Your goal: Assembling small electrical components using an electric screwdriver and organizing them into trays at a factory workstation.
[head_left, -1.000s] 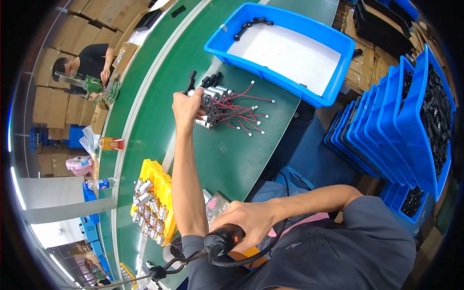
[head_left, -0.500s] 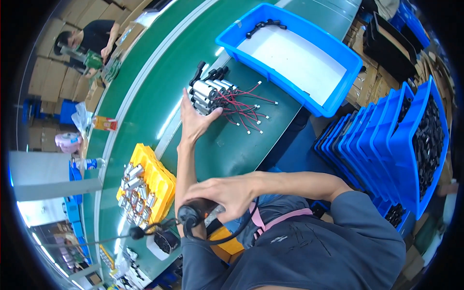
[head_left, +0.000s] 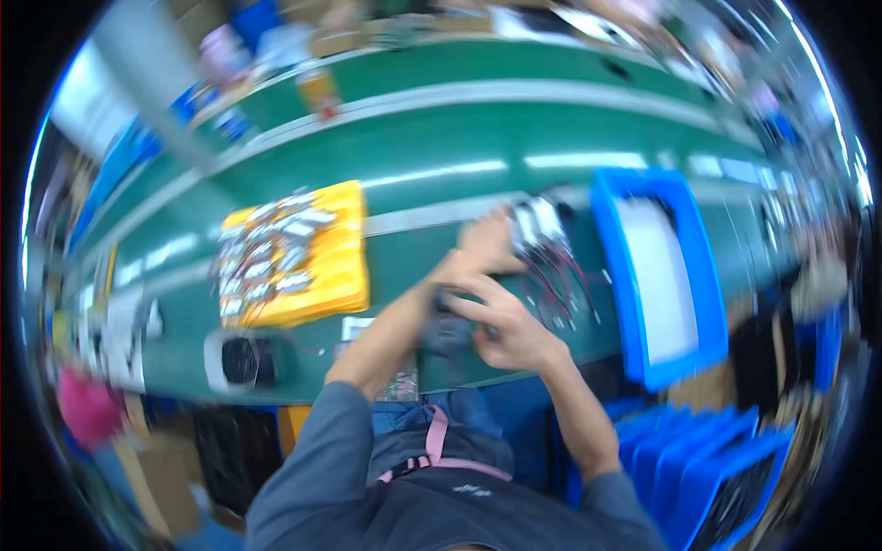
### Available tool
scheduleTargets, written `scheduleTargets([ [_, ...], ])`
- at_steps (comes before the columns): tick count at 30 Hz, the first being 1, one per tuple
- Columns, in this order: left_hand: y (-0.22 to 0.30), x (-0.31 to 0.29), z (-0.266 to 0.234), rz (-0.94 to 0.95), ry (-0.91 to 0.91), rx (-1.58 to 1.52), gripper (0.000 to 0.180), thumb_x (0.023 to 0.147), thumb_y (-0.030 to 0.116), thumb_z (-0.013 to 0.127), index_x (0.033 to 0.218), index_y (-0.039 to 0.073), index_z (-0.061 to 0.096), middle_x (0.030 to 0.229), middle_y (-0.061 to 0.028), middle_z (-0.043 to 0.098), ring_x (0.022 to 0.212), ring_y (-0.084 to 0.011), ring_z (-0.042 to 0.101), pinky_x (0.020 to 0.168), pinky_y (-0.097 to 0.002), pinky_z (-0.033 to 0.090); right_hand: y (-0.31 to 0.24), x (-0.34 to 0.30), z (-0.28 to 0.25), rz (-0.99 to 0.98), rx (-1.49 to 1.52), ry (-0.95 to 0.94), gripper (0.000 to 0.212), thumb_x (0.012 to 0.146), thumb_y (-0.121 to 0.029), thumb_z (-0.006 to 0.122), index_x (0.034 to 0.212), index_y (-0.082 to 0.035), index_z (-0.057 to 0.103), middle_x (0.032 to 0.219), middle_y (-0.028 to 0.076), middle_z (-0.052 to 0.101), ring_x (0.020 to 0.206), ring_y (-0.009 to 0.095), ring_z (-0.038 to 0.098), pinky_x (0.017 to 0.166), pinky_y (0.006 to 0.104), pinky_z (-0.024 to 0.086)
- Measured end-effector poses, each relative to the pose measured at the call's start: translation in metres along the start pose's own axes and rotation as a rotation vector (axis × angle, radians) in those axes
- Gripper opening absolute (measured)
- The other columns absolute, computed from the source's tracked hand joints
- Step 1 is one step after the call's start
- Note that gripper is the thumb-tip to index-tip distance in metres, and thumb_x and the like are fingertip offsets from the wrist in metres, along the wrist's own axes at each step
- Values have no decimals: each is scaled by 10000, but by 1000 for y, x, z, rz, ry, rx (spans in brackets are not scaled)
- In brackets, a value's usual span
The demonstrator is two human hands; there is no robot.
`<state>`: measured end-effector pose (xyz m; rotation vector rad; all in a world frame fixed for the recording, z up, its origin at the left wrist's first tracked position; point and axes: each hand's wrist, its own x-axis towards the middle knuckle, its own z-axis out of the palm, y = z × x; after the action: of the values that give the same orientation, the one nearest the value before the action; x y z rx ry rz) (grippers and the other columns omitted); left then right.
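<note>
The picture is motion-blurred. My left hand (head_left: 484, 244) reaches across the green bench (head_left: 432, 197) and lies against a cluster of grey cell packs (head_left: 537, 225), from which red and black wires (head_left: 560, 285) trail. The fingers look curled on the cluster's left side. My right hand (head_left: 505, 323) is just below it, closed around a dark handheld tool (head_left: 448, 332). The tool sits between my two forearms, near the bench's front edge.
A yellow tray (head_left: 349, 266) of silver parts lies to the left. A blue bin (head_left: 698, 303) with a white bottom stands to the right, and stacked blue bins (head_left: 717, 459) are at lower right. A round black object (head_left: 241, 360) sits at the front left.
The view has swung round sharply and blurred. My right hand has brought the dark tool up from my lap to just below my left hand, which stays at the wired packs.
</note>
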<state>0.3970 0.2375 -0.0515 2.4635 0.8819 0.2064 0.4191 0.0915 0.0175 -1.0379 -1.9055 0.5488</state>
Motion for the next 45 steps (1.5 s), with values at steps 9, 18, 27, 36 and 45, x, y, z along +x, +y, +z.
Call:
scheduleTargets([
  [9, -16, 16, 55, 81, 35, -196, 1096, 522, 313, 810, 1356, 18, 163, 1140, -306, 470, 929, -459, 579, 787, -504, 498, 45, -39, -36, 315, -433, 666, 667, 671, -58, 698, 1288, 8, 453, 1124, 153, 568, 1033, 259, 522, 929, 355, 385],
  [18, -12, 27, 44, 178, -25, -255, 1134, 530, 335, 795, 1384, 25, 115, 1128, -308, 471, 892, -459, 590, 758, -479, 518, 193, -128, -63, 779, 236, 647, 322, 886, -322, 525, 1034, -39, 564, 959, 125, 602, 887, 287, 581, 839, 395, 462],
  [27, -47, 48, 27, 154, -8, -289, 1010, 520, 222, 787, 1312, -38, 216, 1052, -312, 494, 895, -459, 594, 751, -483, 525, 182, -44, -43, 861, -242, 583, 421, 664, 14, 739, 1060, 13, 597, 896, 90, 669, 805, 139, 617, 711, 299, 503],
  [36, -122, 143, -37, 71, 81, -213, 1017, 516, 272, 827, 1287, -34, 239, 1104, -323, 475, 953, -466, 571, 827, -478, 502, 280, 76, -63, 564, -387, 487, 291, 701, -52, 768, 933, 4, 603, 833, 57, 675, 759, 121, 601, 686, 283, 478],
  [45, -178, 211, -46, -88, 112, -176, 1088, 533, 307, 809, 1379, 54, 173, 1219, -281, 439, 1073, -443, 521, 907, -462, 462, 331, 158, -72, 600, -315, 390, 423, 680, -37, 754, 1067, -11, 585, 937, 133, 667, 863, 217, 633, 778, 332, 492],
])
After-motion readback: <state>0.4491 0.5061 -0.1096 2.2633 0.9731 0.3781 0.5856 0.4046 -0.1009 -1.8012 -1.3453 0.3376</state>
